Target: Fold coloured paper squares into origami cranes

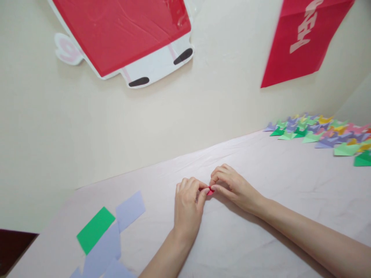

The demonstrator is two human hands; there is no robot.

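Left hand [189,199]: knuckles up, fingers pinching red paper [210,192] | right hand [233,187]: arched, fingers pinching it too | both near worktop's [237,247] far edge

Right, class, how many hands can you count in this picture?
2: the left hand at the left side of the small red paper, and the right hand at its right. None looks hidden.

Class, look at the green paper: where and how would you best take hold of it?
Probably pinch the green paper by its upper-left edge as pictured, left hand coming from above: it lies flat, and that edge is free, while the lower-right edge meets lavender paper.
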